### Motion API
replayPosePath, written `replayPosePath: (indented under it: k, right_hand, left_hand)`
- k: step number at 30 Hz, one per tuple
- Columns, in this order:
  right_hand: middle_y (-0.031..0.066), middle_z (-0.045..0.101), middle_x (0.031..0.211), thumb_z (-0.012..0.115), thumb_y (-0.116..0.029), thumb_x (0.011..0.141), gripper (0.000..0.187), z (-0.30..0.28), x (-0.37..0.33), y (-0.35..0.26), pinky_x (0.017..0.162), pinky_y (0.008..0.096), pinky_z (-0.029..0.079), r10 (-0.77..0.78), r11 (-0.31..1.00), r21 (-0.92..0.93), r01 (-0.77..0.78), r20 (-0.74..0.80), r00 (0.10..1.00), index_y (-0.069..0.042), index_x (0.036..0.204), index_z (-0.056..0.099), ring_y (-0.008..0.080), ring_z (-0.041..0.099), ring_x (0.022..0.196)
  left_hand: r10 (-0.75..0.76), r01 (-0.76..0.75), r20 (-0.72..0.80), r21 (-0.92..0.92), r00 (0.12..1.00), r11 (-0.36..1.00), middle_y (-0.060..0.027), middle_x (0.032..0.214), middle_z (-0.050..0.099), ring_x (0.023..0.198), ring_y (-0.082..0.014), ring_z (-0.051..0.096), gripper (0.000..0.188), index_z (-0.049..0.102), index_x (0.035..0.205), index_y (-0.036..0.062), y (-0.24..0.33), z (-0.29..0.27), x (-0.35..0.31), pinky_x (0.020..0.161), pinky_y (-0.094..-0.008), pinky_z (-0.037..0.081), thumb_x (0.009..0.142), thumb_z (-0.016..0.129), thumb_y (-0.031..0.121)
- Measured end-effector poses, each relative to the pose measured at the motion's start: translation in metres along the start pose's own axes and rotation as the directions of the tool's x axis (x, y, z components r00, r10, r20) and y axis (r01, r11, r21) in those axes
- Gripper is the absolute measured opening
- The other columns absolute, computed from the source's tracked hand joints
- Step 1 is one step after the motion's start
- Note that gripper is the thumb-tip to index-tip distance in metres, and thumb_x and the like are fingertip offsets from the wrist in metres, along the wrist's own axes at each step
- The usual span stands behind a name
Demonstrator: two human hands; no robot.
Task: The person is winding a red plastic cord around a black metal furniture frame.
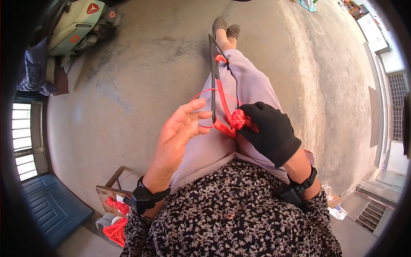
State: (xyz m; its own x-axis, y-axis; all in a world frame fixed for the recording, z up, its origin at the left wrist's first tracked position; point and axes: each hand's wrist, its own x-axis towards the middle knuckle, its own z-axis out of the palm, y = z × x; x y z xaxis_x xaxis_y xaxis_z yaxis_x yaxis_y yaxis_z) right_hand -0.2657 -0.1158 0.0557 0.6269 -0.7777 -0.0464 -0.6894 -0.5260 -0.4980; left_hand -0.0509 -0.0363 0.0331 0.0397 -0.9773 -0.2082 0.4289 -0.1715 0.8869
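Observation:
My gloved right hand [270, 133] is closed around a bundle of red cord [242, 120] above my lap. Bare and half curled, my left hand [182, 126] has its fingers apart, left of a narrow dark frame [213, 81]. Red cord wrapping [223, 128] covers the frame's near end, and more red runs along one side. The frame lies lengthwise over my legs, its far end near my shins. A thin red strand [210, 90] arcs across the frame between the hands; whether it touches my left fingers is unclear.
A scooter [79, 32] stands at the far left. Near left, a wooden stool [107, 197] bears red cord, with more red cord [115, 232] in a container beside it. A blue door panel [53, 205] is at the left edge. Papers [338, 212] lie at the near right.

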Motion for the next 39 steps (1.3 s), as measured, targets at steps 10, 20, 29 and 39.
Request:
replayPosePath:
  k: [10,20,29,39]
  right_hand:
    - [0.0127,0.064,0.094,0.071,-0.013,0.075,0.052,0.047,0.035,0.013,0.076,0.0381,0.051,0.012,0.894,0.448,-0.014,0.007,1.0,-0.011,0.122,0.051,0.0286,0.064,0.09]
    - [0.0133,0.063,0.111,0.077,-0.016,0.073,0.06,0.033,0.028,0.024,0.087,0.0327,0.049,0.112,0.884,0.457,0.097,-0.408,0.906,-0.005,0.126,0.051,0.0213,0.062,0.104]
    - [0.0107,0.064,0.1,0.069,-0.015,0.079,0.021,0.009,0.035,-0.028,0.094,0.0335,0.043,-0.34,0.731,0.59,0.343,-0.121,0.933,-0.004,0.097,0.066,0.0247,0.057,0.106]
    - [0.0119,0.064,0.081,0.053,-0.011,0.091,0.018,-0.004,-0.027,-0.004,0.073,0.0318,0.051,-0.142,-0.115,0.977,-0.179,0.163,0.976,0.005,0.09,0.061,0.0177,0.063,0.076]
  left_hand:
    - [-0.129,0.134,-0.071,0.076,0.989,0.988,-0.0064,0.11,0.061,0.096,-0.0116,0.06,0.038,0.051,0.123,0.0,-0.048,-0.003,0.017,0.069,-0.0248,0.053,0.089,0.064,0.012]
    - [-0.125,0.05,-0.114,-0.509,0.986,0.86,-0.0075,0.119,0.059,0.103,-0.0135,0.057,0.036,0.054,0.121,0.0082,0.008,-0.047,0.007,0.069,-0.0239,0.051,0.09,0.065,0.024]
    - [0.409,-0.335,0.075,-0.45,0.909,0.828,-0.0157,0.117,0.054,0.093,-0.0217,0.058,0.043,0.043,0.125,0.0076,0.079,-0.014,-0.048,0.064,-0.0272,0.051,0.095,0.055,0.036]
    - [0.029,0.033,-0.139,0.426,0.99,0.904,-0.0039,0.079,0.063,0.066,-0.0097,0.059,0.029,0.057,0.111,0.0015,0.0,-0.011,-0.003,0.057,-0.0252,0.047,0.084,0.064,0.01]
